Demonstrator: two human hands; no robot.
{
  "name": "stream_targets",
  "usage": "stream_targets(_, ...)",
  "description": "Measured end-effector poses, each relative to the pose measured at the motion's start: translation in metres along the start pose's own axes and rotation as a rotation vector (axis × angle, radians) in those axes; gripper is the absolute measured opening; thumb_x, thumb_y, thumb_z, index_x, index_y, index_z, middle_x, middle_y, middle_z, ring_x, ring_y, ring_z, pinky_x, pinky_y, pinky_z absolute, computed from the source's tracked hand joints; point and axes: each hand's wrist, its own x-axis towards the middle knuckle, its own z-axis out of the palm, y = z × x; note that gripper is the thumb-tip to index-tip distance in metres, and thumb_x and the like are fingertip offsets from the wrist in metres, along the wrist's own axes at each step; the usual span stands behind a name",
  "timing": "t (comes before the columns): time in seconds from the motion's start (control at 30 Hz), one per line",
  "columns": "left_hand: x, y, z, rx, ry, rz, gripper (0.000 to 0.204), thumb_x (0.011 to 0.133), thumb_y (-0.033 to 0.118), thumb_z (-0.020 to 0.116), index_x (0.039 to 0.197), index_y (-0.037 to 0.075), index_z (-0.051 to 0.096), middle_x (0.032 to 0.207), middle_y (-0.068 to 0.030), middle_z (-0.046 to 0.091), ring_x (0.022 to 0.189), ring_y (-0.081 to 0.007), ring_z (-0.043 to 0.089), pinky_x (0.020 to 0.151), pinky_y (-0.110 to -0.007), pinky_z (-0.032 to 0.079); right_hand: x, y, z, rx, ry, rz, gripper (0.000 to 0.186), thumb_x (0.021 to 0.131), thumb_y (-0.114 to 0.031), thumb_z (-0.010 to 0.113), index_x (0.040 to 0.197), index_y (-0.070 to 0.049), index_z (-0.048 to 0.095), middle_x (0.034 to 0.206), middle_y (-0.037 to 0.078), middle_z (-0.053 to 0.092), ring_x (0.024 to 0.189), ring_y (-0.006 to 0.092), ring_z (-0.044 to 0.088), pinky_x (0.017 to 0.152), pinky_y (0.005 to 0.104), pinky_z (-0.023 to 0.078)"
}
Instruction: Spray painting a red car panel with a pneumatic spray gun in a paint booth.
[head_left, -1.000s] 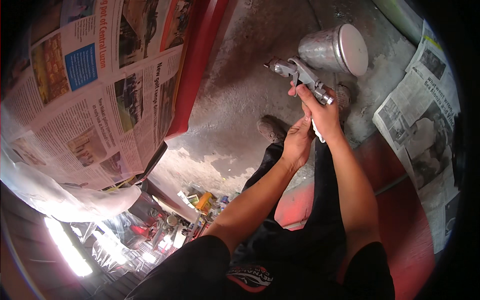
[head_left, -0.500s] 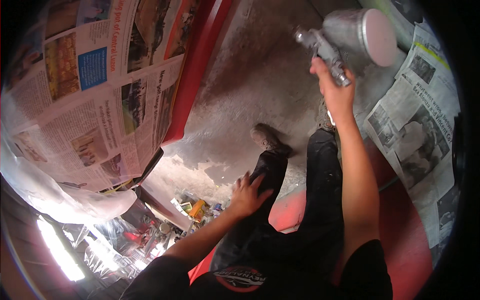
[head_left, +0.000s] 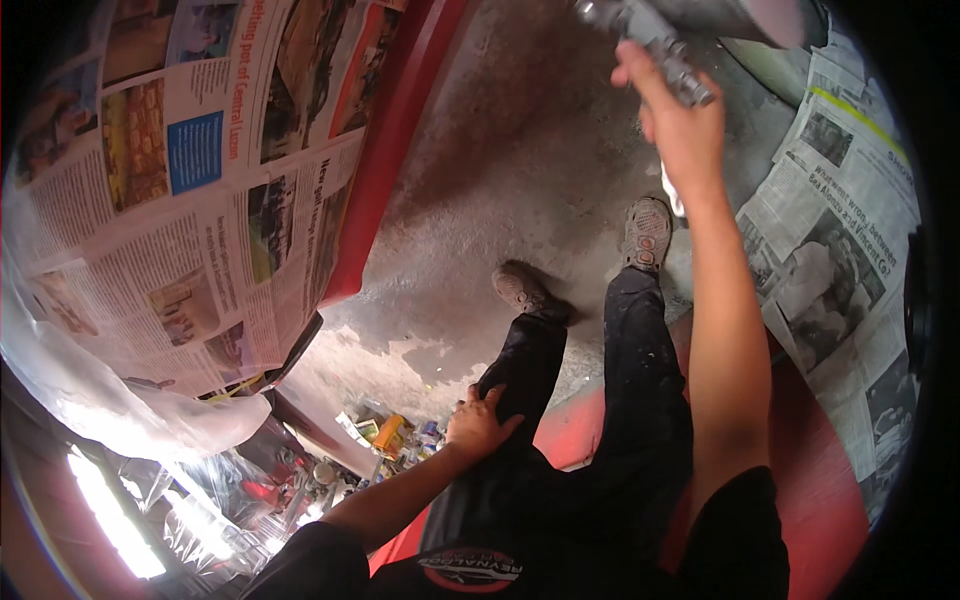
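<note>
1. Right hand (head_left: 688,135): closed around the grip of a metal spray gun (head_left: 655,48), held out well ahead of the left hand. Whether a finger presses the trigger cannot be told.
2. Silver paint cup (head_left: 715,18): on the gun, just beyond the right hand and to its right (blurred, and partly cut off by the upper edge of the view).
3. White piece (head_left: 673,193): just below the right hand, alongside the wrist; its kind cannot be told.
4. Left hand (head_left: 480,425): open, fingers spread, resting palm down upon the left leg of the black trousers (head_left: 640,340); no object shows in it.
5. Shoes (head_left: 648,235): a grey, patterned pair on the worn concrete floor (head_left: 450,220), between the two hands in depth.
6. Masking newspaper (head_left: 215,220): spread over a surface to the left of both hands, beside a glossy red panel edge (head_left: 390,140). Translucent plastic sheeting (head_left: 150,395) hangs below it, left of the left hand.
7. Newspaper sheets (head_left: 830,250): to the right of the right hand, bordering a red panel (head_left: 800,440) beside the right forearm.
8. Yellow-orange container (head_left: 391,436): among small clutter, near the left hand on its left side.
</note>
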Motion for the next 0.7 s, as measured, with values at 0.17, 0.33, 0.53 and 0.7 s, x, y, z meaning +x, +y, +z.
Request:
stream_targets(0.17, 0.001, -0.001, -0.001, 0.016, 0.035, 0.023, 0.066, 0.078, 0.049, 0.064, 0.13, 0.013, 0.044, 0.121, -0.0219, 0.046, 0.101, -0.0404, 0.056, 0.084, -0.046, 0.049, 0.003, -0.014, 0.0, 0.068, -0.002, 0.13, 0.034, 0.075, -0.039, 0.073, 0.083, -0.006, 0.07, 0.072, -0.002, 0.063, 0.069, 0.0062, 0.056, 0.067, 0.0226, 0.043)
stream_targets(0.33, 0.005, -0.004, -0.002, 0.019, 0.022, 0.009, 0.065, 0.078, 0.05, 0.061, 0.13, 0.014, 0.045, 0.118, -0.0219, 0.047, 0.101, -0.0404, 0.056, 0.085, -0.046, 0.048, -0.05, -0.019, 0.015, 0.031, -0.438, 0.253, 0.039, 0.076, -0.039, 0.074, 0.096, -0.006, 0.069, 0.083, 0.004, 0.068, 0.076, 0.0107, 0.061, 0.074, 0.0272, 0.046)
stream_targets(0.53, 0.009, 0.001, -0.007, -0.008, 0.031, 0.013, 0.063, 0.078, 0.051, 0.061, 0.128, 0.015, 0.047, 0.117, -0.0222, 0.047, 0.099, -0.0412, 0.056, 0.085, -0.046, 0.048, -0.003, -0.015, 0.03, -0.244, -0.414, 0.174, 0.046, 0.073, -0.048, 0.072, 0.092, -0.006, 0.068, 0.081, 0.009, 0.068, 0.078, 0.0205, 0.064, 0.076, 0.0315, 0.048)
stream_targets(0.7, 0.011, 0.006, -0.015, -0.004, 0.023, 0.008, 0.062, 0.078, 0.051, 0.061, 0.127, 0.014, 0.048, 0.116, -0.0223, 0.048, 0.1, -0.0411, 0.056, 0.085, -0.046, 0.048, 0.08, -0.065, 0.021, -0.153, -0.101, 0.006, 0.024, 0.085, -0.029, 0.065, 0.079, -0.006, 0.065, 0.062, 0.0, 0.057, 0.055, 0.0092, 0.05, 0.053, 0.0282, 0.04)
